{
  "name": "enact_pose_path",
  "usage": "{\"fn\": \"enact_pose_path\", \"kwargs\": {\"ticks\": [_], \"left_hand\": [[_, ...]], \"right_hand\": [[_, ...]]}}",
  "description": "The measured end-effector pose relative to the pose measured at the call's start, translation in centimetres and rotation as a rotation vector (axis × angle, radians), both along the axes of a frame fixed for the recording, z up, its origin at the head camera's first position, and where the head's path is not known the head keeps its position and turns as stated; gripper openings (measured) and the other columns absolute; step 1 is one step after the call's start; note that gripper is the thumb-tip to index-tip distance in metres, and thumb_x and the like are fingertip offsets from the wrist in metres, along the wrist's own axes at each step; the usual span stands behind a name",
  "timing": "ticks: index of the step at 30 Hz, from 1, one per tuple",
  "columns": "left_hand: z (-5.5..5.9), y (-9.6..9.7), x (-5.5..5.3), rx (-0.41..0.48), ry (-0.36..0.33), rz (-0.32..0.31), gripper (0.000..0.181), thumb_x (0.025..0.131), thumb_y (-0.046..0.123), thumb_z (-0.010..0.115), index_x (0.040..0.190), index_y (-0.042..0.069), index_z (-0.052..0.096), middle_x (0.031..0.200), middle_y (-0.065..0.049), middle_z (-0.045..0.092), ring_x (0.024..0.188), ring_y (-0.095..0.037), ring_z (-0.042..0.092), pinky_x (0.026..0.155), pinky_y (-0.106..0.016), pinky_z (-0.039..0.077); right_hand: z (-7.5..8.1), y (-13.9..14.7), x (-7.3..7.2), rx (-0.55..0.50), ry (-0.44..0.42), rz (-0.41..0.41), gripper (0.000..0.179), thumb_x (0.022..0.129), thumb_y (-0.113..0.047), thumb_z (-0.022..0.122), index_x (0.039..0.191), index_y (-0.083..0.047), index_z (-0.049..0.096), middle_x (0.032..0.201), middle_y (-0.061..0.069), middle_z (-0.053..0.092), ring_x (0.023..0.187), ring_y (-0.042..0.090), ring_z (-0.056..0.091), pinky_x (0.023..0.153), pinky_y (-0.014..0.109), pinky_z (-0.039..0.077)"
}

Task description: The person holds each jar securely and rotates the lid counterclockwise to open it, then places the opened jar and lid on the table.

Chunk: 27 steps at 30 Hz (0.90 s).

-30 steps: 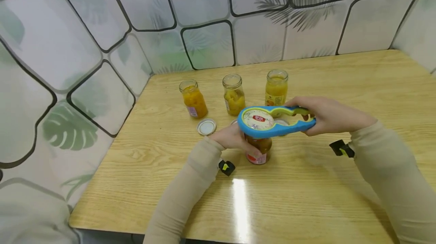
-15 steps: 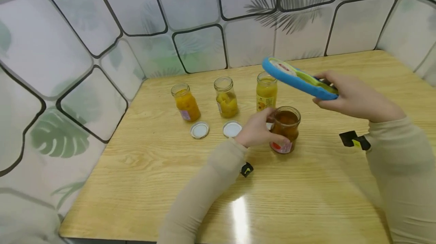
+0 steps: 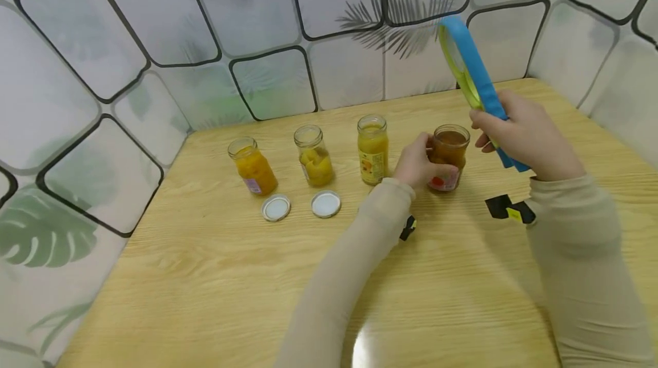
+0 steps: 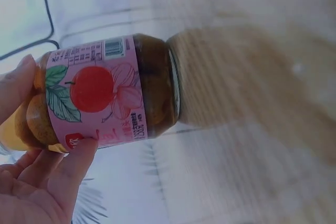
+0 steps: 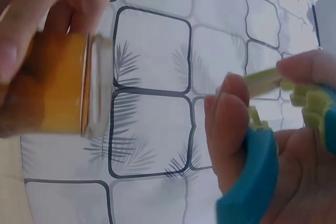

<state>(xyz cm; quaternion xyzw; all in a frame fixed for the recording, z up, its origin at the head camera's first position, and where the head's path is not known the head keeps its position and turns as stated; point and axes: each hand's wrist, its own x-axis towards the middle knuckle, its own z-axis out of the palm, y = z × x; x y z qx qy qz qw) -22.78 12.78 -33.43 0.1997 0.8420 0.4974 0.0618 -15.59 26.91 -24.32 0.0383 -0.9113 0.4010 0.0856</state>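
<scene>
My left hand [image 3: 414,163] grips an uncapped glass jar [image 3: 448,155] with brownish contents and a pink label, at the right end of a row of jars. In the left wrist view, fingers and thumb wrap the sides of the pink-labelled jar [image 4: 97,90] near its mouth; its base is close to the tabletop. Up and to the right, my right hand [image 3: 532,135] holds a blue and yellow-green jar opener [image 3: 478,79] by its handles, ring end raised. A pale disc shows inside the ring, seen nearly edge-on. In the right wrist view, fingers curl round the opener's handles [image 5: 252,174].
Left of the gripped jar stand three open jars: yellow with a yellow label [image 3: 372,154], yellow chunks [image 3: 315,163], and orange [image 3: 256,171]. Two upturned lids [image 3: 276,208] lie in front of them on the wooden table [image 3: 216,299]. A patterned wall [image 3: 349,76] borders the back.
The opener has come off the jar's top, risen, and swung upright in the right hand. My left hand has carried the uncapped jar rightward and back, beside the other jars.
</scene>
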Motion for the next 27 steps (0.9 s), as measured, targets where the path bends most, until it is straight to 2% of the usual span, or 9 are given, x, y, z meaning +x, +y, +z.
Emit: {"fn": "enact_pose_path", "kwargs": {"ticks": [6, 10, 13, 17, 19, 22, 25, 27], "left_hand": [[0.1, 1.0, -1.3, -0.003, -0.002, 0.050, 0.052, 0.068, 0.019, 0.077, 0.111, 0.011, 0.048, 0.108, 0.001, 0.057, 0.096, -0.010, 0.054, 0.078, -0.018, 0.043], [0.2, 1.4, -1.7, -0.110, 0.022, 0.030, 0.059, 0.071, 0.023, 0.074, 0.120, 0.009, 0.045, 0.114, -0.001, 0.055, 0.100, -0.010, 0.052, 0.082, -0.018, 0.041], [0.6, 0.9, -1.3, -0.209, 0.019, -0.030, 0.073, 0.074, 0.028, 0.071, 0.133, 0.007, 0.034, 0.127, -0.002, 0.046, 0.111, -0.011, 0.045, 0.090, -0.020, 0.037], [1.6, -2.5, 0.5, -0.300, 0.024, -0.162, 0.073, 0.080, 0.032, 0.065, 0.138, 0.008, 0.028, 0.137, -0.003, 0.036, 0.120, -0.015, 0.038, 0.095, -0.025, 0.034], [2.3, -4.8, 1.6, -0.327, 0.037, -0.235, 0.064, 0.083, 0.032, 0.062, 0.135, 0.008, 0.034, 0.135, -0.004, 0.038, 0.118, -0.016, 0.040, 0.093, -0.027, 0.036], [3.2, -8.7, 3.0, -0.318, 0.049, -0.299, 0.054, 0.085, 0.030, 0.060, 0.129, 0.006, 0.042, 0.130, -0.006, 0.044, 0.114, -0.018, 0.045, 0.090, -0.027, 0.039], [3.5, -12.2, 4.1, -0.279, 0.050, -0.286, 0.048, 0.085, 0.028, 0.060, 0.124, 0.004, 0.047, 0.124, -0.007, 0.049, 0.109, -0.020, 0.049, 0.086, -0.028, 0.042], [3.5, -14.1, 4.7, -0.259, 0.058, -0.248, 0.044, 0.085, 0.027, 0.061, 0.121, 0.004, 0.050, 0.120, -0.007, 0.052, 0.105, -0.020, 0.051, 0.083, -0.029, 0.044]], "right_hand": [[0.1, -0.4, 0.0, -0.143, 0.015, -0.018, 0.043, 0.092, -0.035, 0.041, 0.101, 0.006, 0.046, 0.068, 0.010, 0.058, 0.056, 0.018, 0.059, 0.052, 0.031, 0.050], [0.0, -0.2, -0.1, -0.259, 0.030, -0.002, 0.041, 0.094, -0.033, 0.039, 0.104, 0.007, 0.044, 0.067, 0.005, 0.059, 0.054, 0.017, 0.058, 0.052, 0.031, 0.050], [-0.5, 0.1, 0.1, -0.449, -0.008, 0.035, 0.040, 0.094, -0.033, 0.040, 0.107, 0.005, 0.041, 0.072, 0.002, 0.059, 0.054, 0.017, 0.057, 0.051, 0.031, 0.050], [-1.9, 0.1, 1.3, -0.808, -0.153, 0.118, 0.041, 0.092, -0.034, 0.045, 0.106, 0.003, 0.037, 0.084, 0.008, 0.057, 0.058, 0.018, 0.053, 0.053, 0.030, 0.048], [-2.9, 0.4, 2.4, -0.961, -0.235, 0.206, 0.034, 0.093, -0.031, 0.043, 0.098, 0.003, 0.040, 0.087, 0.011, 0.054, 0.060, 0.020, 0.050, 0.055, 0.031, 0.046], [-4.9, 0.7, 3.8, -1.144, -0.390, 0.465, 0.027, 0.098, -0.025, 0.031, 0.087, -0.003, 0.043, 0.093, 0.012, 0.050, 0.067, 0.021, 0.048, 0.059, 0.031, 0.044], [-6.8, 0.9, 4.6, -1.250, -0.547, 0.712, 0.039, 0.099, -0.020, 0.015, 0.085, -0.005, 0.048, 0.105, 0.012, 0.048, 0.075, 0.021, 0.049, 0.063, 0.029, 0.045], [-7.9, 0.7, 4.8, -1.308, -0.637, 0.799, 0.044, 0.099, -0.021, 0.010, 0.084, -0.006, 0.048, 0.108, 0.013, 0.046, 0.079, 0.021, 0.050, 0.067, 0.029, 0.046]]}}
